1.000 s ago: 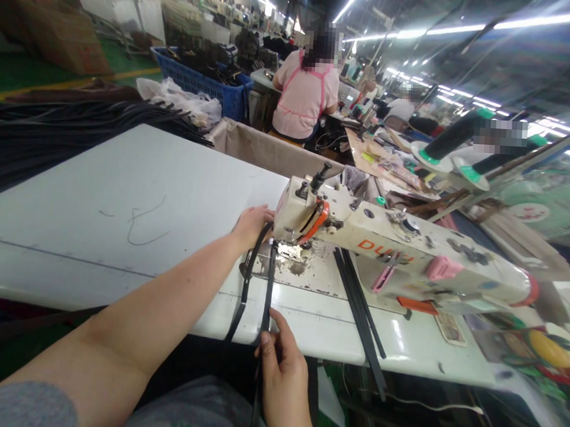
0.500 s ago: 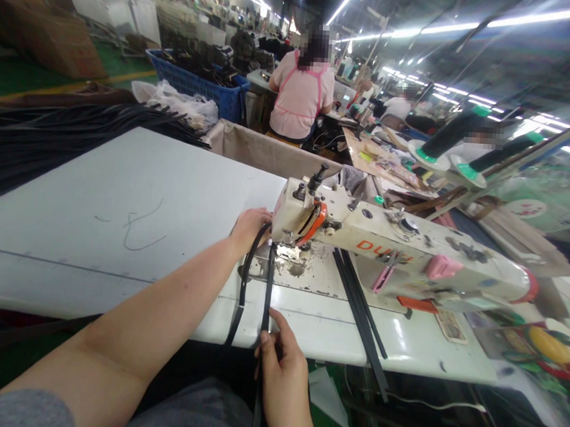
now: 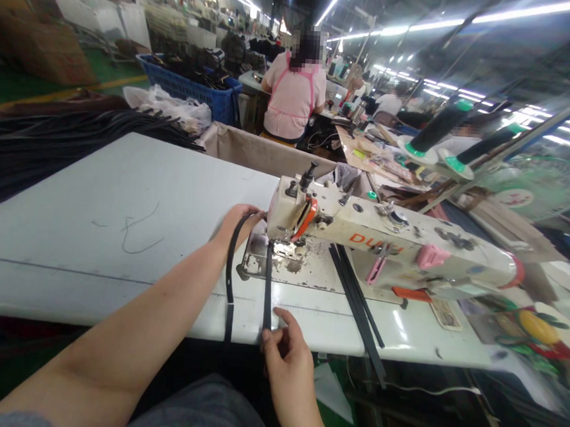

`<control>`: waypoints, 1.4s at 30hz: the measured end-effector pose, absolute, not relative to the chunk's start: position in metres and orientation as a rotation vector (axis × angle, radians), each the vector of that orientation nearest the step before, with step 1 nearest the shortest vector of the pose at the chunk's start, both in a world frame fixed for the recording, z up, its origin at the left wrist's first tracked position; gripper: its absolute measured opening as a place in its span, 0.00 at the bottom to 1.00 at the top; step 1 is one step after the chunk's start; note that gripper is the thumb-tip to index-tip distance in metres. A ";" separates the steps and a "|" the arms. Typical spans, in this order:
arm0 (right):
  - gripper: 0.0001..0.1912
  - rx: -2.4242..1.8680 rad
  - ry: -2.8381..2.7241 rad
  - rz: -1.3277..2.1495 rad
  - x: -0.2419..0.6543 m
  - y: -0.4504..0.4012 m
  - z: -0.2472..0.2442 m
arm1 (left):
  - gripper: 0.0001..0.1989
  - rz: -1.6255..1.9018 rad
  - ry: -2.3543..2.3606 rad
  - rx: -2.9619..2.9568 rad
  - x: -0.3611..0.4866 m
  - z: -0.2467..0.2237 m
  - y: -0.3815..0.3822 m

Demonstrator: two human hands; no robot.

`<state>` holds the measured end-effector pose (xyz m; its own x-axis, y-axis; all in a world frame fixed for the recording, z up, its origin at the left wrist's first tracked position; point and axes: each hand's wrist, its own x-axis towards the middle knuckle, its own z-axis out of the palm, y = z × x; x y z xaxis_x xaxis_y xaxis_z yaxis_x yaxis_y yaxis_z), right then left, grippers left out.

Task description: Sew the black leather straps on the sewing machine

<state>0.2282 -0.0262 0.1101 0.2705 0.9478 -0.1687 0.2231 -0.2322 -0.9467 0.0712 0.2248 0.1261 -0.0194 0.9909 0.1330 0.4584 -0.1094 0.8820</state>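
A white sewing machine (image 3: pixel 333 216) stands on the table, its needle end facing left. My left hand (image 3: pixel 240 227) is beside that end, closed on a black strap (image 3: pixel 232 262) that loops over it and hangs down past the table's front edge; the fingertips are partly hidden by the strap and the machine head. A straight length of black strap runs from under the needle area toward me. At the front edge my right hand (image 3: pixel 284 349) pinches this length between thumb and fingers. Several loose black strips (image 3: pixel 356 305) lie under the machine arm, overhanging the edge.
The white table (image 3: pixel 72 213) carries loose dark threads and a printed ruler line. A heap of black straps (image 3: pixel 67 139) lies at the left. Pink-handled snippers (image 3: pixel 377 267) hang on the machine. Black thread cones (image 3: pixel 435 132) stand at right. A co-worker (image 3: pixel 295 95) sits ahead, back turned.
My left hand has moved a little left, away from the machine head, and the strap loop has swung left with it. My right hand still pinches the strap. The view has shifted slightly.
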 end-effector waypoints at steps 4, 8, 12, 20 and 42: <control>0.28 -1.641 -1.082 1.042 0.231 -0.031 0.104 | 0.16 1.231 1.278 1.197 0.064 0.128 0.209; 0.29 -1.647 -1.074 1.028 0.233 -0.035 0.097 | 0.13 1.069 1.041 0.779 0.050 0.130 0.179; 0.28 -1.652 -1.075 1.003 0.236 -0.039 0.093 | 0.11 0.883 0.865 0.620 0.026 0.135 0.137; 0.25 -1.649 -1.035 1.033 0.234 -0.040 0.085 | 0.25 0.652 0.999 0.874 0.006 0.135 0.078; 0.23 -1.650 -1.026 1.119 0.236 -0.045 0.103 | 0.40 0.684 0.979 1.050 0.065 0.122 0.111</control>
